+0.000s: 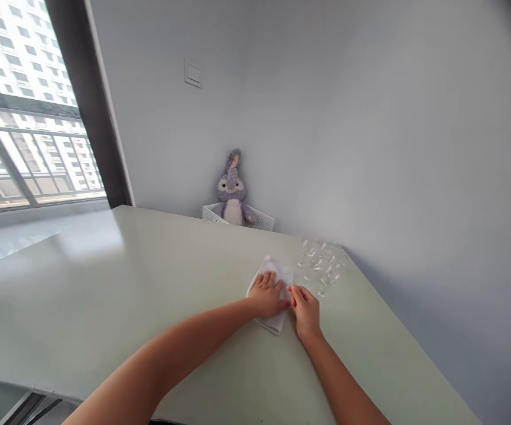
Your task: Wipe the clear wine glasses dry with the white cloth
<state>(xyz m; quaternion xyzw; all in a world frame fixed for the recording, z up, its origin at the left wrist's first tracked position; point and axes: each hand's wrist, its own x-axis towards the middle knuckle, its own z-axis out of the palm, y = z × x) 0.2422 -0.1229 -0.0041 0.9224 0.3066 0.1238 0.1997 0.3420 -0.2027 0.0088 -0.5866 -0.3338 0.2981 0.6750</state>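
A folded white cloth (273,323) lies on the pale green tabletop (184,265). My left hand (266,297) presses flat on top of it, fingers spread. Beside it, my right hand (305,308) is closed in a pinch at the cloth's right edge. Just past my right hand is a scattered patch of clear, shiny spots (321,262) that looks like spilled water, close to the table's right edge. The part of the cloth under my left palm is hidden.
Behind the table's far edge, a grey plush toy (231,192) sits in a white perforated basket (261,221). Grey walls (370,118) meet in the corner, with a light switch (193,73) on one. A window (25,118) with a railing stands at the left.
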